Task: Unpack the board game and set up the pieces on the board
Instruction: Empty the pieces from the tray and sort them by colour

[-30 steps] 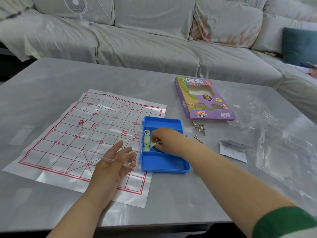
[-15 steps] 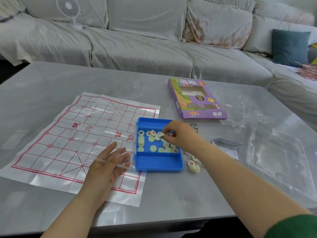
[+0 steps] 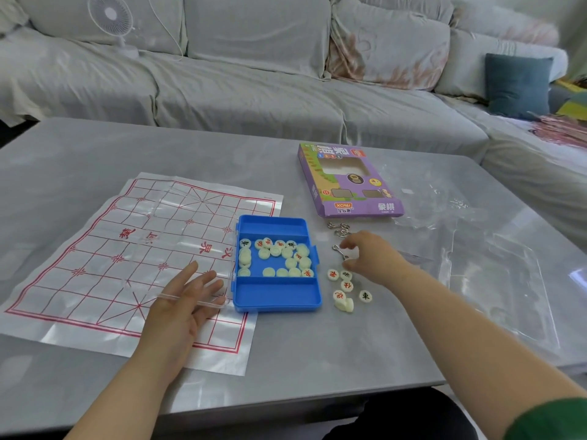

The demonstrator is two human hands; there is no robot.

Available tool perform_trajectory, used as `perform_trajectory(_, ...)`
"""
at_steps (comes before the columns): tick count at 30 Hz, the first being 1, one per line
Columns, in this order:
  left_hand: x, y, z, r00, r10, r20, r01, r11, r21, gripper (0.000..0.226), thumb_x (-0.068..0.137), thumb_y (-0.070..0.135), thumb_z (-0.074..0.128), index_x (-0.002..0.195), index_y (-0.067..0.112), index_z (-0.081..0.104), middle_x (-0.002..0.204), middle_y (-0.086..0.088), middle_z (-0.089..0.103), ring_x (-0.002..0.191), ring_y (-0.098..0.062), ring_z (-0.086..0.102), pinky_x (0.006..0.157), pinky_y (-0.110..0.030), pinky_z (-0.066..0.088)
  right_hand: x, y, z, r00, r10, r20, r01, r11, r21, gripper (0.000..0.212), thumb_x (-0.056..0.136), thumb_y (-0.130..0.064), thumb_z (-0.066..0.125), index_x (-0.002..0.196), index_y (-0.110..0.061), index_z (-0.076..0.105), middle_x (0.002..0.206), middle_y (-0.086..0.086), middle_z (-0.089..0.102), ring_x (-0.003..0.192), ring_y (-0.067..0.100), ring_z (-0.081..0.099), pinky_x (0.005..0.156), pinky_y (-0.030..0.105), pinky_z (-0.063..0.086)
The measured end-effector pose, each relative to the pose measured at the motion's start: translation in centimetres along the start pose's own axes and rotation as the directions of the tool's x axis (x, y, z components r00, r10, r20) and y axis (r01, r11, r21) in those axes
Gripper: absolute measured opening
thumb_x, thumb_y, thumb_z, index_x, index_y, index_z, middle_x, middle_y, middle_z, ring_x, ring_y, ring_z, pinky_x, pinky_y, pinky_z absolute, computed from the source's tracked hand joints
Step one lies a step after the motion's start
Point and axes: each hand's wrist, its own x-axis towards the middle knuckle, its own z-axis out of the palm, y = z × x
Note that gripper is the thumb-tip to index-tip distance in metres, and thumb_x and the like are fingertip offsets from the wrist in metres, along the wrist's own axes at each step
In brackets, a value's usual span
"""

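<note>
**Emptying the box beside the board**

A grey table point(image 3: 95, 147) stands in front of a pale covered sofa point(image 3: 254, 90). On the table's left part lies the board point(image 3: 104, 249), a thin sheet with red lines. Its long axis runs near to far, leaning a little rightward toward the far end. The river band crosses its middle from left to right, and the red words there read upside down from this side.

The blue box point(image 3: 276, 296) sits over the board's right edge, its long side also near to far. Its clear lid point(image 3: 178, 236) is open to the left and lies across the board's right columns. Most pieces point(image 3: 279, 257) lie loose in the box's middle compartment, some face up, some face down. A small group point(image 3: 347, 286) lies on the table just right of the box.

The left hand point(image 3: 181, 303) has straight, spread fingers at the lid's near rim; I cannot tell whether they lie over or under it. The right hand point(image 3: 365, 255) hovers right of the box, just beyond the small group. Its fingers are curled round what looks like a pale piece point(image 3: 353, 254), close to some metal rings point(image 3: 338, 228). The purple carton point(image 3: 349, 182) lies farther off.

The step looks like moving pieces out onto the table. To do it well, set each one down face up, split red from black, and keep them off the rings. The box and lid then need to leave the board, since they cover points where pieces must stand.
</note>
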Motion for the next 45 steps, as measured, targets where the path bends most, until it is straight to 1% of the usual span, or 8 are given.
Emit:
perform_trajectory(5, 0.1, -0.1, 0.0, 1.000, 0.005, -0.002, -0.005, 1.000, -0.007, 0.027, 0.094, 0.014, 0.041, 0.117, 0.026, 0.047, 0.114, -0.001, 0.054, 0.096, -0.019, 0.057, 0.080, -0.029, 0.044, 0.5, -3.2, -0.1, 0.991, -0.130, 0.000, 0.130, 0.991, 0.035, 0.031, 0.089, -0.013, 0.054, 0.120, -0.016, 0.055, 0.121, 0.001, 0.056, 0.105, 0.014, 0.053, 0.084, 0.020, 0.039)
perform_trajectory(8, 0.3, -0.2, -0.1, 1.000, 0.009, 0.004, -0.009, 1.000, -0.003, 0.026, 0.094, 0.014, 0.041, 0.115, 0.028, 0.047, 0.112, 0.001, 0.055, 0.091, -0.012, 0.059, 0.079, -0.028, 0.045, 1.0, -5.8, 0.4, 0.977, -0.209, 0.034, 0.206, 0.976, 0.073, 0.030, 0.090, -0.014, 0.053, 0.120, -0.016, 0.056, 0.121, 0.001, 0.058, 0.099, 0.013, 0.053, 0.080, 0.018, 0.038)
perform_trajectory(15, 0.5, -0.3, -0.3, 1.000, -0.003, 0.025, 0.004, 1.000, -0.030, 0.029, 0.094, 0.011, 0.042, 0.118, 0.026, 0.048, 0.112, -0.003, 0.057, 0.092, -0.010, 0.059, 0.077, -0.025, 0.052, 2.9, -9.4, 3.0, 0.972, -0.226, 0.059, 0.227, 0.974, -0.003, 0.048, 0.089, -0.017, 0.055, 0.134, -0.016, 0.040, 0.134, 0.005, 0.043, 0.118, 0.024, 0.048, 0.094, 0.031, 0.041)
perform_trajectory(21, 0.6, -0.4, -0.3, 1.000, 0.013, 0.022, -0.012, 0.998, -0.054, 0.027, 0.091, 0.014, 0.045, 0.115, 0.027, 0.048, 0.112, -0.003, 0.058, 0.098, -0.018, 0.059, 0.083, -0.031, 0.048, 3.6, -10.3, 3.8, 0.953, -0.275, 0.128, 0.278, 0.960, -0.008, 0.036, 0.086, -0.019, 0.057, 0.121, -0.013, 0.048, 0.121, 0.007, 0.049, 0.103, 0.024, 0.053, 0.088, 0.035, 0.047)
perform_trajectory(30, 0.8, -0.8, -0.5, 1.000, 0.016, 0.015, -0.014, 0.994, -0.108, 0.028, 0.091, 0.011, 0.045, 0.115, 0.024, 0.050, 0.104, 0.003, 0.061, 0.097, -0.014, 0.060, 0.072, -0.022, 0.053, 3.6, -11.4, 4.0, 0.930, -0.334, 0.152, 0.359, 0.913, -0.191, 0.024, 0.092, -0.016, 0.046, 0.115, -0.008, 0.049, 0.108, 0.009, 0.054, 0.086, 0.021, 0.049, 0.075, 0.029, 0.041)
perform_trajectory(33, 0.8, -0.8, -0.6, 1.000, 0.016, 0.016, -0.014, 0.994, -0.110, 0.028, 0.091, 0.011, 0.045, 0.115, 0.024, 0.050, 0.104, 0.002, 0.061, 0.097, -0.014, 0.060, 0.072, -0.022, 0.053, 3.5, -11.3, 3.9, 0.934, -0.318, 0.165, 0.343, 0.927, -0.152, 0.027, 0.089, -0.014, 0.050, 0.115, -0.008, 0.047, 0.097, 0.008, 0.052, 0.083, 0.016, 0.043, 0.072, 0.026, 0.037)
perform_trajectory(38, 0.8, -0.7, -0.5, 1.000, 0.013, 0.020, -0.011, 0.995, -0.103, 0.028, 0.091, 0.010, 0.045, 0.115, 0.025, 0.050, 0.105, 0.003, 0.061, 0.097, -0.013, 0.060, 0.071, -0.021, 0.053, 3.5, -10.8, 3.7, 0.940, -0.310, 0.141, 0.319, 0.947, -0.046, 0.028, 0.085, -0.015, 0.056, 0.111, -0.010, 0.048, 0.105, 0.009, 0.057, 0.084, 0.016, 0.044, 0.071, 0.025, 0.038)
perform_trajectory(45, 0.9, -0.7, -0.5, 1.000, 0.005, 0.004, -0.005, 0.991, -0.133, 0.030, 0.092, 0.007, 0.042, 0.117, 0.022, 0.050, 0.102, 0.003, 0.062, 0.094, -0.014, 0.061, 0.066, -0.019, 0.054, 3.5, -6.8, 0.0, 0.961, -0.254, -0.108, 0.270, 0.949, 0.165, 0.022, 0.084, -0.011, 0.057, 0.105, -0.006, 0.055, 0.093, 0.004, 0.055, 0.083, 0.016, 0.048, 0.072, 0.024, 0.041)
